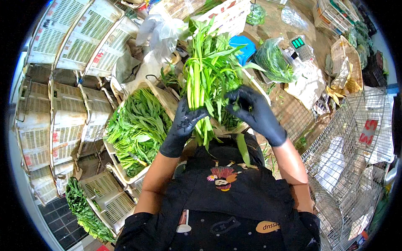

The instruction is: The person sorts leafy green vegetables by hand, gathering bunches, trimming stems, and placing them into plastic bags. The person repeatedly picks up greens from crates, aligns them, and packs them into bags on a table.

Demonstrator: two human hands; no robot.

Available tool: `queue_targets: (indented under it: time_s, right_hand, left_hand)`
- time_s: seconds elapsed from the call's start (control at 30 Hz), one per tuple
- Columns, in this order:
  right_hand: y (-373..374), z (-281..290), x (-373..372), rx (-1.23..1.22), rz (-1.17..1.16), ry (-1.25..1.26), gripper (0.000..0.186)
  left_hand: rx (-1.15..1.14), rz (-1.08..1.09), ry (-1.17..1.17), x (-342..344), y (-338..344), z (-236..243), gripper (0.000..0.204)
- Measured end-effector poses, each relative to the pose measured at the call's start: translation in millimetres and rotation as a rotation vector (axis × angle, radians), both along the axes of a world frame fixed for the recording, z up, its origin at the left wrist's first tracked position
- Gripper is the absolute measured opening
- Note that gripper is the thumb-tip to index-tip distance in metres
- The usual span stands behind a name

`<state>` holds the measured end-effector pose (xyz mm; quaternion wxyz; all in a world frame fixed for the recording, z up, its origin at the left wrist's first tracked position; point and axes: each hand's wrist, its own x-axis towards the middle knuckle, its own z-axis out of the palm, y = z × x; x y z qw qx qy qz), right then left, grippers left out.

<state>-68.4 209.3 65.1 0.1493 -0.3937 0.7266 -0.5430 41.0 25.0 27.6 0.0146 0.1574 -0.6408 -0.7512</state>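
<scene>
A bunch of long-stemmed leafy greens (195, 79) rises in front of me, its pale green stems upright and some leaves hanging below my grip. My left hand (183, 123), in a wet black glove, is closed around the stems. At the right side of the leaves is my right hand (251, 113), also black-gloved, with thumb and forefinger apart; its other fingers are partly hidden and slightly blurred. More greens lie behind and below the bunch in a crate, mostly covered by it. One loose leaf (243, 149) rests against my black apron (197, 180).
To my left stands a crate heaped with greens (140, 125), beside stacked white plastic crates (69, 121). A wire rack (335, 167) leans at right. Further off are a bagged bundle of greens (274, 62), a scale (302, 48) and a blue plastic object (243, 49).
</scene>
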Motion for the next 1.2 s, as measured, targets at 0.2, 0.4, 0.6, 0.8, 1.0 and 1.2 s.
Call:
queue_targets:
  time_s: [0.2,0.4,0.6,0.8,1.0,1.2]
  right_hand:
    - [-15,-10,3,-0.014,0.140,-0.197,0.022]
    - [40,-18,6,0.250,0.264,-0.038,0.022]
    - [-22,-13,-19,0.052,-0.002,0.006,0.024]
    - [-13,-1,14,0.111,0.175,0.113,0.015]
    - [33,-38,24,0.048,0.337,0.151,0.017]
    - [103,-66,-7,0.625,0.248,0.062,0.036]
  left_hand:
    - [-0.289,-0.004,0.108,-6,13,18,0.051]
    - [-0.272,0.046,0.100,2,1,12,0.045]
    - [-0.472,-0.032,0.105,-4,14,5,0.057]
    - [-0.662,-0.048,0.123,-1,2,5,0.057]
    - [-0.993,-0.180,0.169,2,-3,-18,0.070]
    - [-0.887,-0.115,0.150,-1,-35,9,0.061]
